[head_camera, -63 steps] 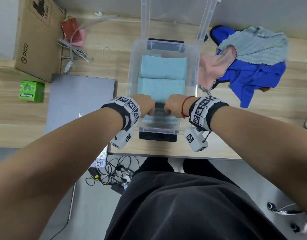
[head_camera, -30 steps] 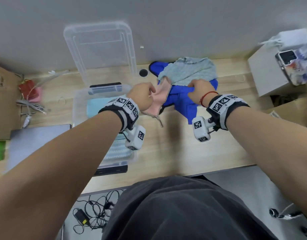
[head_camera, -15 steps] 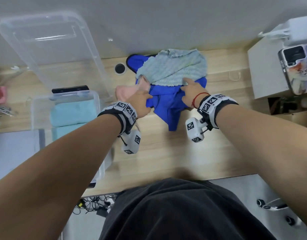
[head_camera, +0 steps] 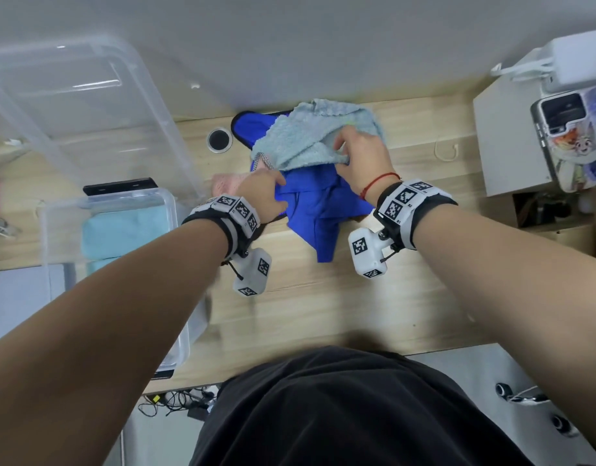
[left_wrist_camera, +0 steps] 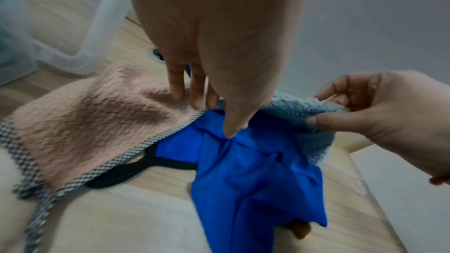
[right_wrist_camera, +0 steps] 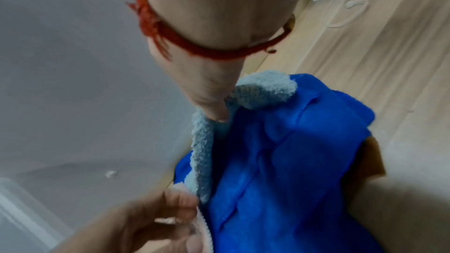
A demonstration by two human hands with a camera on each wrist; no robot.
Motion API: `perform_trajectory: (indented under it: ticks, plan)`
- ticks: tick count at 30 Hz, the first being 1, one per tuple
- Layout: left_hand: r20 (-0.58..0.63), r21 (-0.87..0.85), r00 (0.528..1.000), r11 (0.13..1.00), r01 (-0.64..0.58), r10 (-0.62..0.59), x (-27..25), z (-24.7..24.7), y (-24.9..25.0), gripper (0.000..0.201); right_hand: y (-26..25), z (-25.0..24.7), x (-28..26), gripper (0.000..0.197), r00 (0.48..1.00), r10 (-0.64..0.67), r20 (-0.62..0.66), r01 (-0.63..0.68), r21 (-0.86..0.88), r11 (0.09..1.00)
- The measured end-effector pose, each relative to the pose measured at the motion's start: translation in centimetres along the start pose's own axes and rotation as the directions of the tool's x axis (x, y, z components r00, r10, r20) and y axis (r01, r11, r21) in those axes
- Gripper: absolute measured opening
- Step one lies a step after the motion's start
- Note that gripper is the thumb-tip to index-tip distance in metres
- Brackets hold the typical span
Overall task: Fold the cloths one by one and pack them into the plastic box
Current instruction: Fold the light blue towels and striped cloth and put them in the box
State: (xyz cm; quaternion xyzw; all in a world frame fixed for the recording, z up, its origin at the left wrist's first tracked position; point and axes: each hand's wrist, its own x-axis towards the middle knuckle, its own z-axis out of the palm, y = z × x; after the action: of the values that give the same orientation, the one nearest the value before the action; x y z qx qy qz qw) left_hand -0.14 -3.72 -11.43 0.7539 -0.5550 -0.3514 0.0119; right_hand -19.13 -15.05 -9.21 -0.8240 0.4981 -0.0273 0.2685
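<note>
From the head view, your right hand (head_camera: 360,156) pinches the near edge of the pale blue towel (head_camera: 310,136), which lies on top of the heap at the back of the wooden table (head_camera: 323,304), thumb under and fingers over the fabric. Your left hand (head_camera: 264,196) sits just beside it where the pink towel (head_camera: 226,183) meets the bright blue cloth (head_camera: 320,210); from here you cannot tell what it has hold of. The plastic box (head_camera: 168,203) stands open to your left with at least two folded light blue cloths (head_camera: 121,230) already inside, and its lid (head_camera: 78,95) leans behind it. So the packing is part done, I judge: three loose cloths are left to fold, and a brown scrap under the blue one may be a fourth. From the left wrist view, your left fingers (left_wrist_camera: 177,82) reach down fairly straight onto the pink towel at its checked border, the thumb tip pressing the bright blue cloth, with nothing clearly gripped; your right hand shows plainly here, thumb and forefinger closed on the fluffy pale blue edge. From the right wrist view, your right thumb (right_wrist_camera: 216,107) presses into the pale blue towel where it curls over the bright blue cloth, and the left hand is a blur at the bottom, touching the pink edge. The pale blue towel looks to be the next one to pull free and fold.
</note>
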Motion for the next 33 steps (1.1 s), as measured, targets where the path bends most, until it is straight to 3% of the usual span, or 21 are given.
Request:
perform_trajectory:
  ticks: [6, 9, 11, 16, 20, 23, 28, 33]
  plan:
    - [-0.249, -0.099, 0.958, 0.98, -0.171, 0.142, -0.2, -3.5, 3.7, 0.06, -4.0, -2.7, -0.5, 0.02, 0.988, -0.147, -0.054, 0.149, 0.037, 0.988]
    - [-0.286, -0.07, 0.941, 0.976, -0.207, 0.179, -1.2, -5.0, 5.8, 0.021, -5.6, -4.6, -1.2, 0.021, 0.968, -0.169, -0.188, 0.187, 0.083, 0.979]
    - [-0.339, -0.082, 0.93, 0.98, -0.182, 0.145, -2.3, -5.9, 6.4, 0.004, -6.1, -5.7, -1.7, 0.017, 0.945, -0.16, -0.284, 0.208, 0.148, 0.967]
    - [-0.521, -0.222, 0.852, 0.956, -0.192, 0.05, -6.2, -8.3, 7.1, 0.025, -6.6, -8.7, -3.5, 0.018, 0.89, -0.077, -0.45, 0.223, 0.282, 0.933]
    - [-0.612, -0.278, 0.787, 0.909, -0.311, 0.082, -9.4, -9.8, 8.3, 0.039, -6.1, -9.6, -5.8, 0.019, 0.896, -0.029, -0.442, 0.19, 0.324, 0.927]
    - [-0.608, -0.255, 0.781, 0.896, -0.363, 0.143, -11.9, -10.5, 9.1, 0.044, -6.0, -9.6, -7.7, 0.019, 0.901, -0.062, -0.43, 0.189, 0.258, 0.948]
    - [-0.421, -0.052, 0.87, 0.951, -0.304, 0.255, -15.4, -9.7, 8.7, 0.049, -5.9, -9.2, -11.0, 0.024, 0.912, -0.097, -0.397, 0.156, 0.117, 0.981]
    - [-0.421, 0.02, 0.853, 0.943, -0.331, 0.308, -19.1, -8.2, 7.4, 0.025, -5.2, -7.7, -15.7, 0.017, 0.948, -0.051, -0.314, 0.054, -0.001, 0.999]
